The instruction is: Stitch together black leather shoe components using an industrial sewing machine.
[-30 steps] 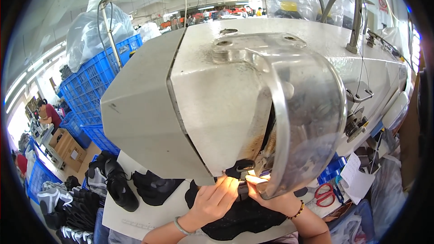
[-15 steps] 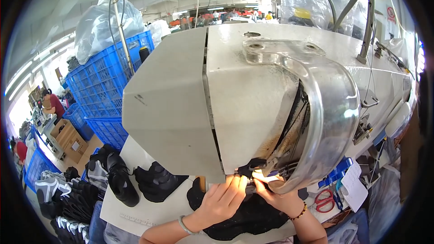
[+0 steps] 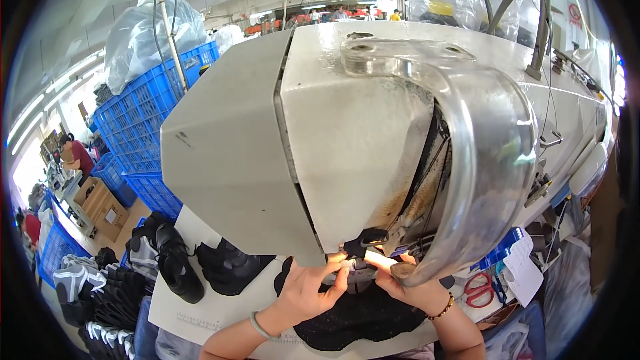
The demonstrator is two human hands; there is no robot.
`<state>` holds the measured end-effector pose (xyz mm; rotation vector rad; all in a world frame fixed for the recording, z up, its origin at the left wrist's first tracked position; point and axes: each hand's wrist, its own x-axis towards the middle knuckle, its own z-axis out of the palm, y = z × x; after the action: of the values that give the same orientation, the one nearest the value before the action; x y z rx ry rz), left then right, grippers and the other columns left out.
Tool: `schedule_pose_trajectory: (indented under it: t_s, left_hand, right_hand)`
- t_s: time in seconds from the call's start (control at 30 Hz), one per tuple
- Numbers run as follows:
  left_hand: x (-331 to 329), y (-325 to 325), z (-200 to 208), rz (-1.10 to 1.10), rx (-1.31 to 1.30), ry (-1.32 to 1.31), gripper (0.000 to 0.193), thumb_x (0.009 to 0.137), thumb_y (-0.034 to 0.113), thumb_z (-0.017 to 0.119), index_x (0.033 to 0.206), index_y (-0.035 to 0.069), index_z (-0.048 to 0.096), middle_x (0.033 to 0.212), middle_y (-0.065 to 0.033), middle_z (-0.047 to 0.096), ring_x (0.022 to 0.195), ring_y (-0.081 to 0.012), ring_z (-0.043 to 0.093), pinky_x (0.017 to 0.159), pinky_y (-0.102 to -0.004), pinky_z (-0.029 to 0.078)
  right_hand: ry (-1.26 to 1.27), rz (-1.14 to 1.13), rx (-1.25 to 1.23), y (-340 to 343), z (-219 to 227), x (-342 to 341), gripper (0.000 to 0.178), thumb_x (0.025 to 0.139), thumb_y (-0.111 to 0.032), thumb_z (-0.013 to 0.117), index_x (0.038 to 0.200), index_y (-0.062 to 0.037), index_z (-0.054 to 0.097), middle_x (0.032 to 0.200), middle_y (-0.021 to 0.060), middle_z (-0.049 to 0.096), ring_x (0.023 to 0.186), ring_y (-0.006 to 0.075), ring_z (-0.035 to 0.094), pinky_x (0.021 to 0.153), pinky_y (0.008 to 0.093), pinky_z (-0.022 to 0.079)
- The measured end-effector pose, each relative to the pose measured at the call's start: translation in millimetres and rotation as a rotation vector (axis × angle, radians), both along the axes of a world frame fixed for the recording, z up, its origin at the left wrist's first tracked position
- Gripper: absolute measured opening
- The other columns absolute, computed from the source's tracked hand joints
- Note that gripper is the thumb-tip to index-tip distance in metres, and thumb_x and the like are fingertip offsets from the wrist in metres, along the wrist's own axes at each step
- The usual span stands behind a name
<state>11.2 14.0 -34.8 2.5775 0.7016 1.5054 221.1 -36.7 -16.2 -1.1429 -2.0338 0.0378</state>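
A black shoe upper of perforated fabric lies spread under the head of a large pale sewing machine. My left hand, a pale bangle at its wrist, is beside the lit needle area. Its thumb and fingers come together in a pinch; what is between them is too small to make out. My right hand, with a beaded bracelet, grips the upper from the right, thumb and forefinger close to the needle. A dark presser part shows between the hands. The machine head and clear curved guard partly cover the fingertips.
Left of my hands lie another black upper and a black shoe. Stacked blue crates rise behind. Red-handled scissors and a paper sheet sit at the right. A person stands far left.
My left hand has shifted slightly left, its fingers drawn back from the needle, with thumb and forefinger now in a pinch. My right hand stays nearly in place. The view has shifted a little.
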Motion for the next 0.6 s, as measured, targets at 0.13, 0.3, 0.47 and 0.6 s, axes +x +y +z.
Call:
schedule_pose_trajectory:
  t_s: [0.13, 0.3, 0.47, 0.6]
  left_hand:
    - [-6, 4, 1, -0.079, -0.11, -0.017, 0.032, 0.072, 0.004, 0.073, 0.099, 0.003, 0.056, 0.095, -0.0073, 0.063, 0.083, -0.0251, 0.06, 0.071, -0.0346, 0.046]
    - [-10, 0, 20, 0.096, -0.067, 0.053, 0.028, 0.073, 0.019, 0.077, 0.094, 0.003, 0.067, 0.096, -0.0089, 0.067, 0.086, -0.0219, 0.065, 0.076, -0.032, 0.052]
    - [-9, 7, 28, 0.016, 0.063, 0.131, 0.028, 0.072, 0.008, 0.073, 0.1, 0.01, 0.069, 0.091, 0.0024, 0.065, 0.076, -0.013, 0.057, 0.067, -0.0285, 0.043]
    - [-11, 9, 32, -0.001, 0.133, 0.155, 0.028, 0.073, 0.009, 0.072, 0.101, 0.013, 0.07, 0.093, 0.0075, 0.066, 0.076, -0.0063, 0.056, 0.06, -0.026, 0.038]
  right_hand:
    - [-0.166, -0.077, 0.103, -3, 2, -2, 0.044, 0.074, -0.005, 0.064, 0.116, -0.0163, 0.063, 0.066, 0.0036, 0.052, 0.06, 0.0184, 0.053, 0.06, 0.0298, 0.045]
    - [-0.218, -0.11, 0.129, -4, 1, -2, 0.047, 0.075, -0.016, 0.064, 0.122, -0.0231, 0.06, 0.085, 0.0046, 0.054, 0.071, 0.0218, 0.052, 0.071, 0.0361, 0.043]
    - [-0.4, -0.19, 0.138, -2, 2, -2, 0.047, 0.08, -0.027, 0.063, 0.126, -0.0263, 0.056, 0.108, 0.0053, 0.06, 0.088, 0.0228, 0.054, 0.084, 0.0398, 0.041]
    - [-0.093, -0.069, 0.122, 1, 10, -1, 0.043, 0.074, -0.007, 0.064, 0.116, -0.0164, 0.062, 0.067, 0.002, 0.055, 0.058, 0.0177, 0.055, 0.054, 0.0308, 0.047]
